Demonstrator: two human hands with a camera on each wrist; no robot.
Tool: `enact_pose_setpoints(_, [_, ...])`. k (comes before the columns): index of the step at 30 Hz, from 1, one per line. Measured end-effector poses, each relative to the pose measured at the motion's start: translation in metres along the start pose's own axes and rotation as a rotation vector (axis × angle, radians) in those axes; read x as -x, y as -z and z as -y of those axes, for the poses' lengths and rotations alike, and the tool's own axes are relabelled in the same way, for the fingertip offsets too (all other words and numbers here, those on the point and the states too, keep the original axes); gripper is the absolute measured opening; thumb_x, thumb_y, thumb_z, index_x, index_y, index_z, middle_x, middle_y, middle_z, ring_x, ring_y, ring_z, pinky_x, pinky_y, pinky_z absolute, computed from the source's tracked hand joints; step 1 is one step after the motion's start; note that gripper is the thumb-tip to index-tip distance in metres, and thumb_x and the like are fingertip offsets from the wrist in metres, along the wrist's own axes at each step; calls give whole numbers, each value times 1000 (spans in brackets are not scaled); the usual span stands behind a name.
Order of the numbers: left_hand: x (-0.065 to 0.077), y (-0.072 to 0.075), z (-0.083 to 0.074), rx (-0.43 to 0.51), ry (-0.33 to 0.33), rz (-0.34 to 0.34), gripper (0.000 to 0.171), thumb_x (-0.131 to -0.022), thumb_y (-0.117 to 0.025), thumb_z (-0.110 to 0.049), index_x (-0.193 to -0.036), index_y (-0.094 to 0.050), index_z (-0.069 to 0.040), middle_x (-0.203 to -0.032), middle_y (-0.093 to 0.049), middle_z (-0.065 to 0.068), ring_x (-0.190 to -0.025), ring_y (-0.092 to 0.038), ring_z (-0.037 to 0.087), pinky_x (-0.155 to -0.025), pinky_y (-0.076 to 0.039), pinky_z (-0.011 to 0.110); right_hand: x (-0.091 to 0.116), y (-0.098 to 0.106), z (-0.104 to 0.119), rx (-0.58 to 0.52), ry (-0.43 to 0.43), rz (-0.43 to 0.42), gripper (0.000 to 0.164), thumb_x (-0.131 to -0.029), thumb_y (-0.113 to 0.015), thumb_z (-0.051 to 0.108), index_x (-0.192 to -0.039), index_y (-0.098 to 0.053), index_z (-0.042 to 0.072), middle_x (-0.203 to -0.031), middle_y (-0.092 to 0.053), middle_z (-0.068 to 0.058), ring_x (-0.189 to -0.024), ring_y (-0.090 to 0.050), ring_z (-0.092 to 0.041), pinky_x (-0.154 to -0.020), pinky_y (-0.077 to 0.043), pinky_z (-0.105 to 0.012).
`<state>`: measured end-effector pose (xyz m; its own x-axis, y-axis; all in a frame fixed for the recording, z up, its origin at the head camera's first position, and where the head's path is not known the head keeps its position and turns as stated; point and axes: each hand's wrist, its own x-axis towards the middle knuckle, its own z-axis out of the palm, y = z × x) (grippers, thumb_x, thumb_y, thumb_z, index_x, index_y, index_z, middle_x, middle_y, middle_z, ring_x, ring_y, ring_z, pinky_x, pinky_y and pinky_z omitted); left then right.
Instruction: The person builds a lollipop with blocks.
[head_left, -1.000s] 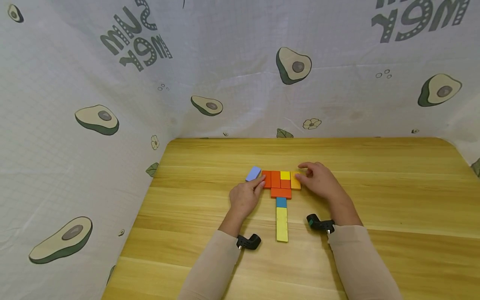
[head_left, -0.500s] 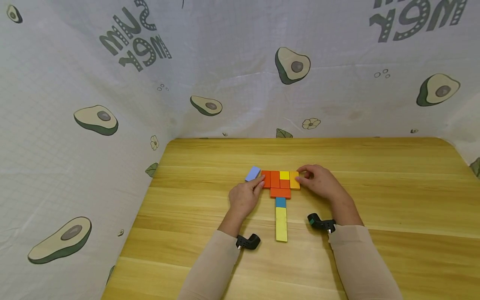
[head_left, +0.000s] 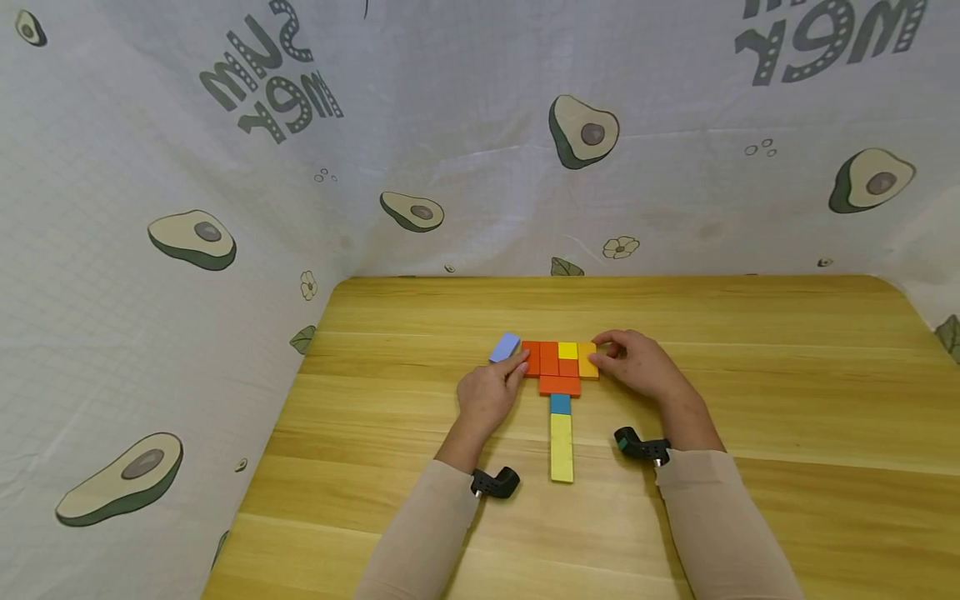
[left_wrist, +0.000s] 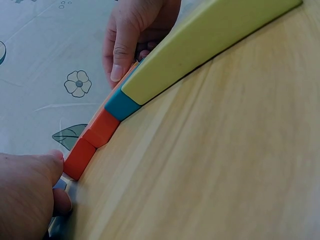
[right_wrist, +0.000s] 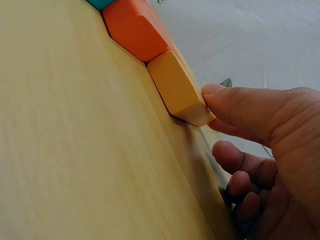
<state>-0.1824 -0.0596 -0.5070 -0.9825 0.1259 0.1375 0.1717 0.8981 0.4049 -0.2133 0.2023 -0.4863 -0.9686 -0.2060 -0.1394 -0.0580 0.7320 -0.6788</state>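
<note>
Flat coloured blocks form a T-like shape on the table in the head view. My left hand [head_left: 487, 396] holds the red block [head_left: 532, 359] at the row's left end, fingertips on its outer part. At the opposite end, my right hand [head_left: 637, 364] pinches the orange block [head_left: 586, 360] with thumb and index finger; the thumb rests over its edge in the right wrist view. Between them lie another red block [head_left: 549, 359], a small yellow block [head_left: 567, 351] and a small red one [head_left: 568, 367]. Below come a crosswise red block [head_left: 559, 386], a blue block [head_left: 560, 404] and a long pale-yellow block [head_left: 562, 448].
A lavender block [head_left: 505, 347] lies tilted just left of the row, beside the left hand. The wooden table [head_left: 750, 375] meets a white cloth [head_left: 480, 150] printed with avocados at its back and left. Black wrist cameras [head_left: 495, 483] hang near both sleeves.
The right index finger has come in slightly to the orange block's far corner. The left hand keeps its place, and the blocks hold their arrangement; the head view shifts a little.
</note>
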Motion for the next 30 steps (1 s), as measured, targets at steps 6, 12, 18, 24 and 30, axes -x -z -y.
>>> enact_pose_setpoints(6, [-1, 1, -1, 0, -1, 3, 35, -104, -53, -49, -135, -66, -42, -50, -55, 2, -43, -34, 12, -44, -24, 24, -1, 0, -1, 7, 10, -11, 40, -100, -67, 30, -131, -64, 5, -105, -62, -14, -90, -55, -27, -78, -44, -35])
enact_pose_setpoints(12, [-1, 0, 0, -13, -4, 8, 35, -104, -53, -50, -135, -65, -43, -50, -54, 1, -42, -32, 12, -44, -23, 24, -1, 0, -2, 1, 11, -10, 40, -100, -67, 30, -131, -64, 5, -104, -62, -13, -89, -54, -26, -77, -44, -35])
enact_pose_setpoints(18, [-1, 1, -1, -16, -8, 11, 35, -104, -53, -50, -136, -65, -43, -50, -54, 1, -42, -32, 12, -44, -23, 24, 0, 0, -2, -9, 18, -13, 39, -100, -67, 30, -130, -64, 5, -104, -63, -13, -88, -54, -26, -78, -44, -35])
enact_pose_setpoints(24, [-1, 1, -1, -4, -13, 10, 35, -104, -53, -49, -135, -66, -42, -49, -54, 1, -42, -30, 11, -44, -22, 24, 0, 0, -2, -10, 13, -13, 40, -99, -67, 30, -130, -64, 5, -104, -63, -13, -88, -55, -26, -78, -44, -35])
enact_pose_setpoints(30, [-1, 2, 0, 36, 3, 15, 37, -104, -52, -50, -138, -63, -42, -51, -55, 1, -44, -34, 11, -44, -24, 24, -1, 1, -3, -12, 17, -14, 40, -100, -67, 30, -130, -64, 5, -104, -63, -13, -89, -55, -26, -79, -44, -35])
